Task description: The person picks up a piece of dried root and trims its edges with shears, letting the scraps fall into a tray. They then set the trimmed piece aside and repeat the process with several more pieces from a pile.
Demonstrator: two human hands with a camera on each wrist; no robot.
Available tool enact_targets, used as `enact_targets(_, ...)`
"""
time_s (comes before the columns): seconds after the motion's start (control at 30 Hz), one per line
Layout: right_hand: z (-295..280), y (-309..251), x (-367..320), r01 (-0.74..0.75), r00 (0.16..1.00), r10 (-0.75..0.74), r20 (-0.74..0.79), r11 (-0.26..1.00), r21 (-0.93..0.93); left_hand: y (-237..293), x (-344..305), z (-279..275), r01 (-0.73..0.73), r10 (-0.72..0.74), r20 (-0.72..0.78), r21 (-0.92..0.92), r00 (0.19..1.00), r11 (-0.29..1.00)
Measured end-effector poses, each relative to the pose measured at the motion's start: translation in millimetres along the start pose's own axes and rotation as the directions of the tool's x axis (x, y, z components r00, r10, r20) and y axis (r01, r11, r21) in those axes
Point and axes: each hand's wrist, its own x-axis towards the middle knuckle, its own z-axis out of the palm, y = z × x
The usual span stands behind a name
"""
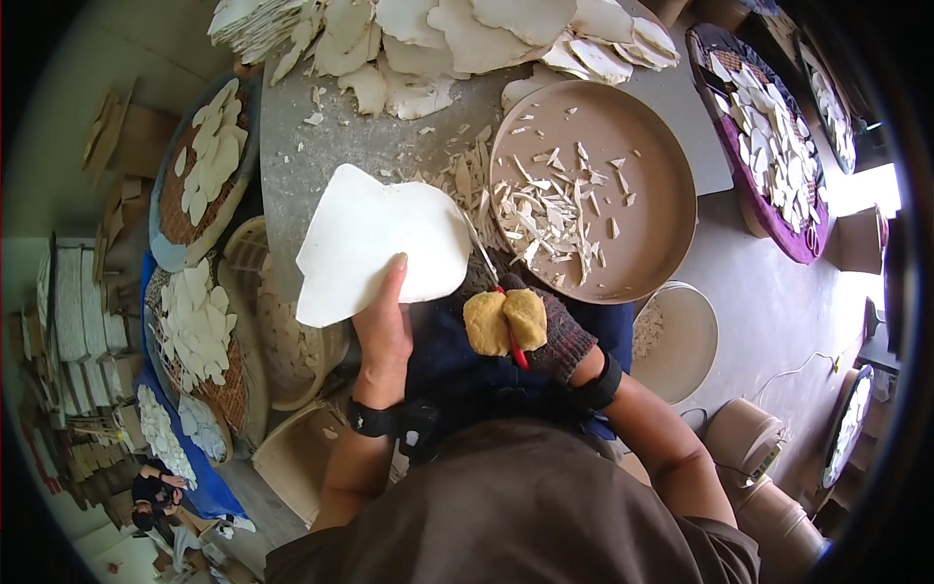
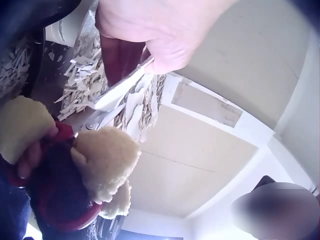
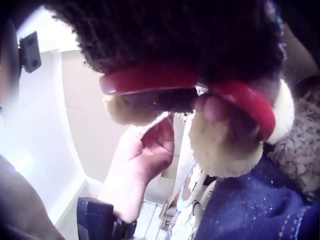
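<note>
My bare left hand (image 1: 383, 326) pinches a flat, white, irregular sheet (image 1: 384, 234) at its lower edge, thumb on top. What the sheet is made of does not show. My right hand (image 1: 564, 336), in a dark knit glove, grips scissors (image 1: 519, 358) with red handles. Lumps of yellow foam (image 1: 526, 319) pad those handles. The blades lie along the sheet's right edge in the head view. Seen from the left wrist, the sheet (image 2: 120, 92) is edge-on below the left hand (image 2: 155, 35), close to the scissors' pivot. In the right wrist view, glove and red handles (image 3: 245, 102) fill the top.
A round brown tray (image 1: 637, 243) with white offcuts stands at the right of the metal table (image 1: 292, 185). Stacked sheets (image 1: 428, 29) lie at the back. A bucket (image 1: 686, 365) stands low right, baskets of cut pieces (image 1: 199, 321) at left. Another person (image 1: 156, 492) is far left.
</note>
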Motion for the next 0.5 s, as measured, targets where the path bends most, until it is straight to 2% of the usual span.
enact_targets(0.17,8,2,7,0.125,0.986,-0.126,-0.107,0.992,-0.017,-1,2,-10,-0.022,0.023,-0.004,0.033,1.000,0.999)
enact_targets(0.3,13,7,9,0.093,0.992,-0.088,-0.093,0.994,0.058,3,3,-11,-0.017,0.016,0.015,0.057,1.000,0.998)
enact_targets(0.37,13,11,8,0.109,0.991,-0.104,-0.079,0.993,0.052,4,3,-12,-0.042,0.038,0.043,0.096,0.998,0.995)
enact_targets(0.5,7,8,16,0.179,0.983,-0.179,-0.035,0.984,-0.009,8,4,-19,0.011,-0.019,0.083,0.097,0.996,0.995)
